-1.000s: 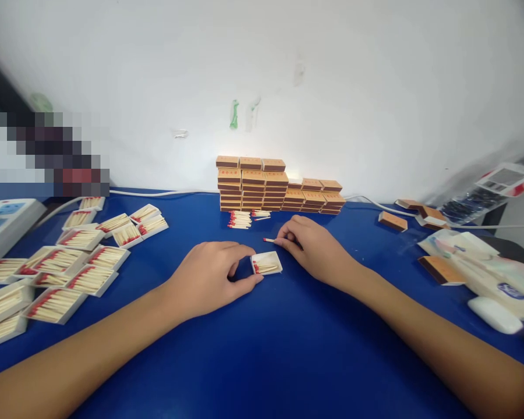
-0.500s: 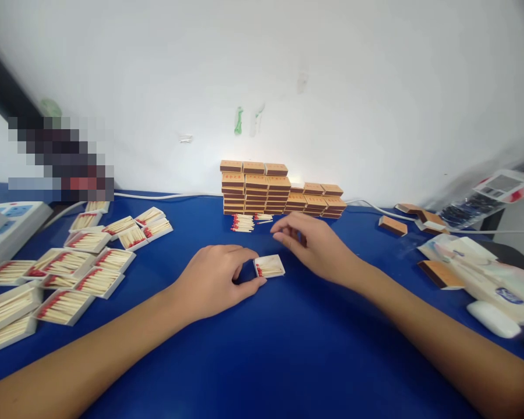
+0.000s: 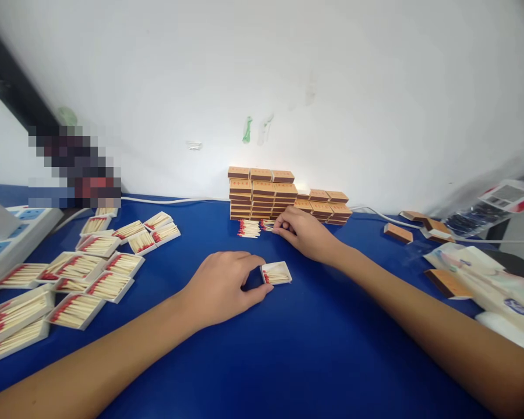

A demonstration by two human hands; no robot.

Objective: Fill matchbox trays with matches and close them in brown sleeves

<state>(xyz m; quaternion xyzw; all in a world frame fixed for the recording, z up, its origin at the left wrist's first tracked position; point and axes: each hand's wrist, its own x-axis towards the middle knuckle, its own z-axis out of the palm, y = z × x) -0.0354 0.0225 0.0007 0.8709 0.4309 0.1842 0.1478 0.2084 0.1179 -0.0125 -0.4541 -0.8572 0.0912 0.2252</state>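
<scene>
A small white matchbox tray lies on the blue table, partly filled with red-tipped matches. My left hand grips its left end between thumb and forefinger. Farther back, my right hand pinches at the right end of a small group of loose matches; its lower fingers are curled in. A larger bunch of loose matches lies just left of it. Directly behind the matches rises a stack of orange-brown matchboxes, with a lower row of boxes on its right.
Several match-filled trays cover the left of the table, beside a white power strip. On the right are several matchbox sleeves, a pack of tissues and a clear plastic bag. A white cable runs along the wall.
My right hand has moved from above the tray back to the loose matches, its fingers closing there. My left hand stays on the tray. The view has shifted slightly.
</scene>
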